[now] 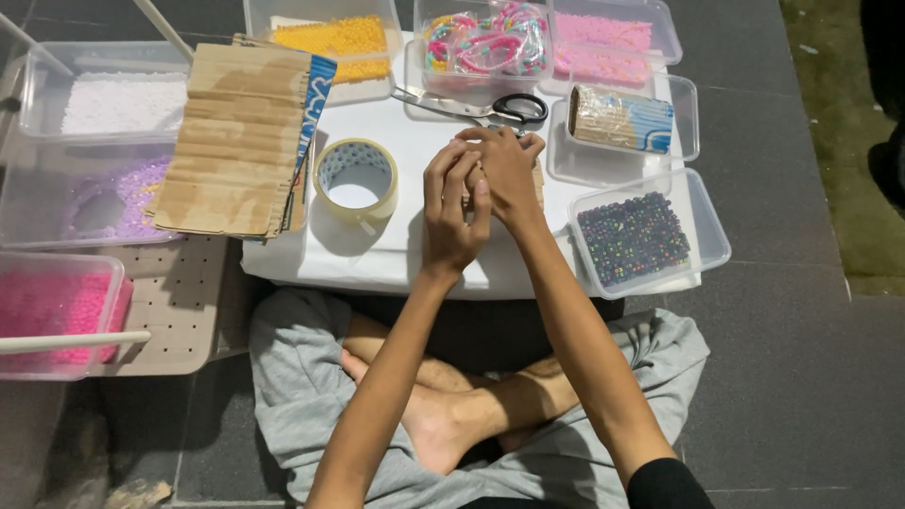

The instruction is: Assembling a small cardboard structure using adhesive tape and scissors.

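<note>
My left hand (452,215) and my right hand (507,162) are pressed together over a white board (415,254) that rests across my lap. The left fingers curl against the side of the right hand. A small brown cardboard piece (539,185) pokes out from under the right hand, which seems closed on it. What lies between the palms is hidden. A roll of clear tape (355,179) lies just left of my hands. Black-handled scissors (490,106) lie just beyond them.
Clear tubs of beads ring the board: yellow (339,42), pink (603,42), dark multicoloured (633,238), white (118,102), purple (104,203), magenta (52,311), and bracelets (485,42). A stack of cardboard (236,141) lies at the left. Another tub holds a cardboard roll (620,120).
</note>
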